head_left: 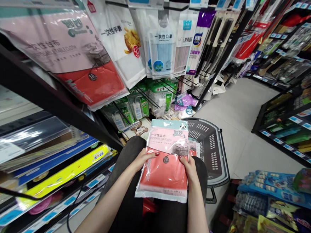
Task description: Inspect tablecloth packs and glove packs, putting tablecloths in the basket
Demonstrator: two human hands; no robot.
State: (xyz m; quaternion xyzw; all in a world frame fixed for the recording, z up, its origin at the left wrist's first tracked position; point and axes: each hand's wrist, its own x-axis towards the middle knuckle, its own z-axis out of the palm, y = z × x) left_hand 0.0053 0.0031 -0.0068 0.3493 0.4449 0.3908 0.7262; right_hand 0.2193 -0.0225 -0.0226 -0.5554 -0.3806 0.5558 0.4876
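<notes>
A pack of disposable tablecloths (164, 177), pink above and red below, is held upright in front of my knees. My left hand (143, 160) grips its left edge with the thumb across the front, and my right hand (189, 168) grips the right edge the same way. The fingers behind the pack are hidden. Just beyond my right knee sits a dark grey shopping basket (213, 152), with part of another pack (195, 146) showing beside the held one. A larger-looking matching tablecloth pack (77, 54) hangs on the rack at the upper left.
White glove packs (120, 39), a face mask pack (161, 53) and green-carded power strips (137, 108) hang on hooks ahead. A shelf with a yellow package (68, 176) is at the left. Snack bags (278, 190) lie at the lower right. Tiled floor (241, 101) runs between the shelves.
</notes>
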